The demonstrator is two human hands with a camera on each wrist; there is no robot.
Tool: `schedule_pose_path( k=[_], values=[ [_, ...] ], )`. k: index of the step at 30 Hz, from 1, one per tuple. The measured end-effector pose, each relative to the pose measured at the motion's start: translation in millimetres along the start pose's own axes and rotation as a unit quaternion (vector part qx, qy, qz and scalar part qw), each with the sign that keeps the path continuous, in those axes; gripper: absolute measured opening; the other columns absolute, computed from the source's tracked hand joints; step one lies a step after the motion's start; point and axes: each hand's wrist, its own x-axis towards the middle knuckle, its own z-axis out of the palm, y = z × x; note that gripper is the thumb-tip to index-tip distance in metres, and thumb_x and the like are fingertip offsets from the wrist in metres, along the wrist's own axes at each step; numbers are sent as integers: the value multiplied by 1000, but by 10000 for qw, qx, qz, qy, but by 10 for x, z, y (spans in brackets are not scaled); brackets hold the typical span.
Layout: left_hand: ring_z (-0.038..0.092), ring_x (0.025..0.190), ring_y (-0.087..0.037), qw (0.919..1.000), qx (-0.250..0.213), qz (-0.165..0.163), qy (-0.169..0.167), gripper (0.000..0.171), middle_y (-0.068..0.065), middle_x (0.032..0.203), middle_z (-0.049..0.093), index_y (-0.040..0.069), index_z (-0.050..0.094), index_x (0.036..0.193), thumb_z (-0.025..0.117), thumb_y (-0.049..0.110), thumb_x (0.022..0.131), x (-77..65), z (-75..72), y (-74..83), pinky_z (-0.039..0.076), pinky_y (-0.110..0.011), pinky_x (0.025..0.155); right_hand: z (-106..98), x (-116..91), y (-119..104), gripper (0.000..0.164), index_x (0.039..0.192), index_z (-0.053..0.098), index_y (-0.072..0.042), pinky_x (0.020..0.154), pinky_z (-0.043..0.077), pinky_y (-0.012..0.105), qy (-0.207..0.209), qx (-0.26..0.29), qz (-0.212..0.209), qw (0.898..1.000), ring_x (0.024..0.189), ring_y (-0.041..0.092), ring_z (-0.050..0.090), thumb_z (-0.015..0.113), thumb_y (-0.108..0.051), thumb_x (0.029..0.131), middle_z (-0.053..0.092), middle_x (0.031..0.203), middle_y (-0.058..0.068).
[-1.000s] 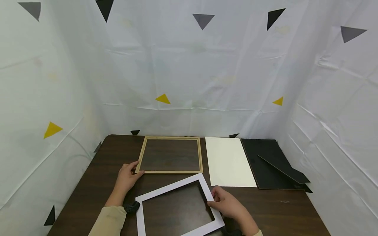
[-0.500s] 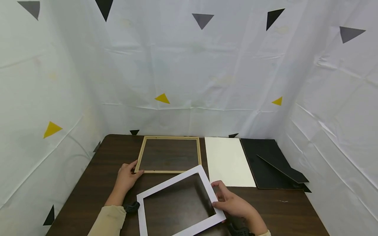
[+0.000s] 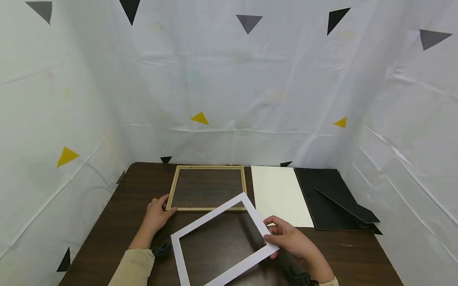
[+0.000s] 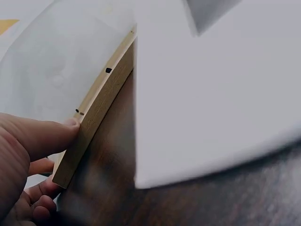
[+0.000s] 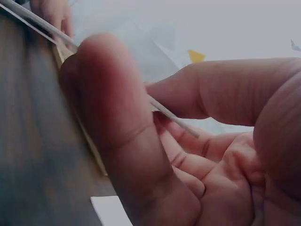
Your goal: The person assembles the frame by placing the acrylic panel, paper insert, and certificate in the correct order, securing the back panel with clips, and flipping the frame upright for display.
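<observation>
A light wooden picture frame (image 3: 195, 209) lies on the table, its near-left corner held by my left hand (image 3: 155, 214). In the left wrist view, the thumb (image 4: 56, 136) presses the front rail while fingers curl behind the corner. My right hand (image 3: 291, 240) pinches the right side of a white frame-shaped mat (image 3: 255, 216) between thumb and fingers. Tilted, the mat has its far corner raised and overlapping the wooden frame's near-right corner in the head view. Seen edge-on in the right wrist view, the thin mat (image 5: 171, 115) passes between thumb and fingers.
Right of the wooden frame lies a cream-white sheet (image 3: 280, 194). Beside it is a black panel (image 3: 318, 182), with another dark piece (image 3: 352, 208) sticking up at an angle on top. White sheeting (image 3: 229, 79) with triangles encloses the dark wooden table (image 3: 123, 206).
My right hand has lifted the white mat, moving it away from me and to the right, so its far corner now overlaps the wooden frame. The left hand stays at the frame's corner.
</observation>
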Motion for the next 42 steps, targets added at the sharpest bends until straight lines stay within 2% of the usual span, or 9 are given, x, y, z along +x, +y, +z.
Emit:
schedule_pose_path(
  k=[3, 7, 12, 15, 19, 27, 33, 37, 42],
  values=[
    [45, 104, -33, 10000, -61, 32, -36, 75, -17, 111, 54, 0, 47, 162, 78, 32, 103, 0, -15, 28, 41, -41, 82, -39, 10, -129, 38, 138, 47, 1, 64, 65, 37, 44, -227, 23, 9997, 78, 20, 73, 67, -10, 108, 68, 91, 6],
    [44, 104, -32, 9999, -40, 32, -99, 76, -17, 112, 53, 1, 46, 164, 78, 33, 103, -6, -19, 30, 40, -41, 83, -106, 47, -294, 39, 140, 47, -3, 67, 67, 45, 202, -382, -23, 9991, 84, 24, 75, 67, -10, 108, 70, 93, 9],
    [44, 103, -32, 9999, 26, 11, -161, 76, -18, 113, 54, 2, 45, 165, 77, 33, 104, -11, -20, -6, 40, -42, 84, -196, 71, -446, 44, 144, 44, -3, 70, 67, 47, 547, -400, -246, 9974, 86, 27, 76, 68, -9, 108, 68, 94, 12],
    [45, 103, -32, 9999, 27, 13, -142, 75, -18, 113, 55, 2, 45, 164, 77, 33, 104, -8, -19, -12, 41, -42, 83, -252, 93, -483, 45, 146, 43, -3, 73, 67, 48, 889, -320, -397, 9947, 89, 28, 77, 68, -9, 108, 67, 97, 14],
    [44, 103, -32, 9999, 38, -33, -146, 74, -17, 112, 54, 4, 46, 165, 77, 32, 104, -12, -21, -10, 40, -41, 83, -302, 165, -451, 47, 149, 44, -6, 80, 67, 52, 1525, -117, -423, 9873, 92, 29, 78, 68, -9, 108, 68, 101, 16],
    [45, 104, -33, 9997, 142, -27, -179, 73, -17, 115, 54, 5, 44, 166, 75, 32, 105, -13, -6, -5, 41, -44, 84, -378, 360, -298, 48, 152, 47, -7, 80, 67, 41, 2666, 206, -374, 9629, 90, 26, 78, 67, -6, 108, 72, 99, 13],
    [45, 104, -32, 9997, 184, -41, -174, 74, -17, 116, 54, 6, 43, 167, 75, 32, 106, -8, 3, -18, 41, -45, 85, -481, 485, -227, 49, 154, 45, -5, 79, 67, 38, 3084, 298, -266, 9504, 89, 21, 79, 65, -3, 109, 71, 98, 10],
    [44, 104, -32, 9997, 165, -32, -186, 73, -17, 116, 54, 6, 43, 167, 75, 32, 106, -14, -2, -9, 40, -46, 85, -516, 522, -190, 52, 157, 45, -3, 79, 67, 37, 3247, 345, -218, 9450, 91, 20, 78, 63, -1, 109, 72, 103, 15],
    [44, 105, -33, 9997, 85, -52, -216, 73, -18, 117, 54, 6, 42, 167, 74, 30, 106, -25, -2, 1, 41, -47, 86, -530, 550, -150, 54, 159, 45, -2, 82, 67, 42, 3380, 296, -81, 9406, 92, 21, 77, 64, -4, 108, 72, 110, 20]
  ],
)
